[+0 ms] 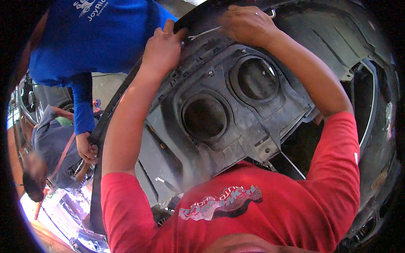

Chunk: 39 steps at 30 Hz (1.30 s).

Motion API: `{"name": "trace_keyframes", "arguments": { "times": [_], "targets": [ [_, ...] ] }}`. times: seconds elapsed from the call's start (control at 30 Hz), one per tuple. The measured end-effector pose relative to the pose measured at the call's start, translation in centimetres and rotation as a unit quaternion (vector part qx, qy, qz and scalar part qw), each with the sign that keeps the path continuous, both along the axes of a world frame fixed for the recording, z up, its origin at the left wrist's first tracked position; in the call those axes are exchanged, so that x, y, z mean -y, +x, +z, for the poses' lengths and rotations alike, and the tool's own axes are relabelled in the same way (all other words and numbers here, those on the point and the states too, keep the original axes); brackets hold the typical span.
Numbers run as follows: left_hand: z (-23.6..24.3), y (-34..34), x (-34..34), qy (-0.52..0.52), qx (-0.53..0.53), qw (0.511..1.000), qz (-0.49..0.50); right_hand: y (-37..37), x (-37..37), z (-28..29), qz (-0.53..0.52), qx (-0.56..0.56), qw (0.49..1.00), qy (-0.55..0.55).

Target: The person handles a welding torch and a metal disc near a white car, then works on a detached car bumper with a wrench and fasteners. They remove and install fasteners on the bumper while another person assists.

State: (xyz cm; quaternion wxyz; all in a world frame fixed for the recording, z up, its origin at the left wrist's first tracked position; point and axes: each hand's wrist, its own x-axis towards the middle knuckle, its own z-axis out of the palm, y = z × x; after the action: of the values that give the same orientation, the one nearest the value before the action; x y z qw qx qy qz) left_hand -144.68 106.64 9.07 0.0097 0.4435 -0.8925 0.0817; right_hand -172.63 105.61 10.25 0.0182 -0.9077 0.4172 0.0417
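Note:
Above me is a large black plastic car underbody panel (166,130) with two round openings. My left hand (162,50) is at the panel's far edge, its fingers curled in near a bolt; what they grip is hidden. My right hand (249,26), a little blurred, is closed round a thin metal rod tool (205,32). The tool's shaft points left toward my left hand. A bent, shiny end (273,14) sticks out on the other side of my right hand.
At the left stands a person in a blue shirt (105,38), one hand (87,148) on the panel's rim. Farther back, another person in dark clothes (59,147) bends over. Dark curved bodywork (382,139) and a grey panel (312,38) lie to the right.

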Motion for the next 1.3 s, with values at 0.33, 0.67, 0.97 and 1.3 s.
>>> {"name": "trace_keyframes", "arguments": {
  "times": [0.33,0.67,0.97,1.3],
  "targets": [
    [0.7,-0.9,-0.3,0.007,0.011,1.000,0.014,-1.7,-3.6,-0.6,-0.096,0.104,0.987,-0.082],
    [1.4,-0.8,0.4,0.063,0.030,0.997,0.018,2.7,-4.8,-2.8,-0.061,0.113,0.990,-0.060],
    [0.6,-0.3,0.6,0.018,0.011,1.000,-0.014,3.2,-6.9,-3.3,-0.153,0.173,0.972,0.043],
    [1.1,-0.2,0.5,0.017,0.037,0.999,-0.022,4.1,-8.5,-3.4,-0.180,0.202,0.960,0.077]
  ]
}}
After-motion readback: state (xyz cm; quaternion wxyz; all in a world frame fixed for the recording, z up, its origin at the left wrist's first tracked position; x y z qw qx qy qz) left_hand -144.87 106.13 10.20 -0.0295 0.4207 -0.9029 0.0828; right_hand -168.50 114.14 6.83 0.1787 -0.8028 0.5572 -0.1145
